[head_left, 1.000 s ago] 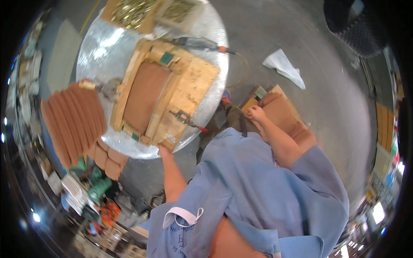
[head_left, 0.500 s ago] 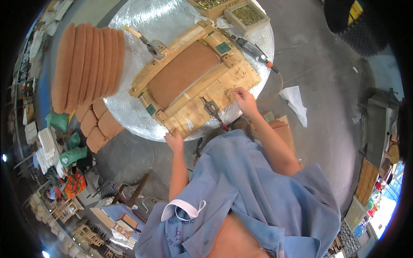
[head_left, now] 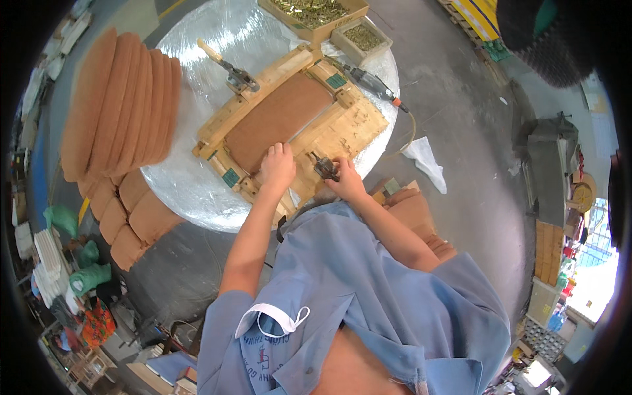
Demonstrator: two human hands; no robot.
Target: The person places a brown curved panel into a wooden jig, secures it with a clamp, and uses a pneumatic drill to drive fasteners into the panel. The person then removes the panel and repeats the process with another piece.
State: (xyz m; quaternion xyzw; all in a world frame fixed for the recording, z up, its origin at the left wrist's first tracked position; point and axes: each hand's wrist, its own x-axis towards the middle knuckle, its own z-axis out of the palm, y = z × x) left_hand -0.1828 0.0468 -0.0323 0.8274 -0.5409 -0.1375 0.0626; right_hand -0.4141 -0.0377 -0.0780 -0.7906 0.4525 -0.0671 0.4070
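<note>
A wooden jig [head_left: 339, 135] lies on a round table covered in shiny wrap. Inside its frame sits a flat brown upholstered panel [head_left: 280, 118]. My left hand [head_left: 278, 168] rests at the near edge of the panel, fingers curled down; what they grip, if anything, is hidden. At the jig's near side, my right hand [head_left: 346, 182] is closed round the handle of a metal toggle clamp [head_left: 321, 164]. A second toggle clamp [head_left: 238, 77] with a pale handle stands at the far left side, no hand on it.
A power or air tool [head_left: 375, 84] with a hose lies right of the jig. Behind are a cardboard box [head_left: 336, 25] of brass-coloured staples or fasteners and a smaller bin [head_left: 361, 41]. Brown cushions [head_left: 122, 108] are stacked at the left. A white cloth [head_left: 426, 164] lies right.
My left hand has moved from the jig's near left corner up to the panel's edge. My right hand has gone from the board's right part to the near clamp, whose handle it now grips.
</note>
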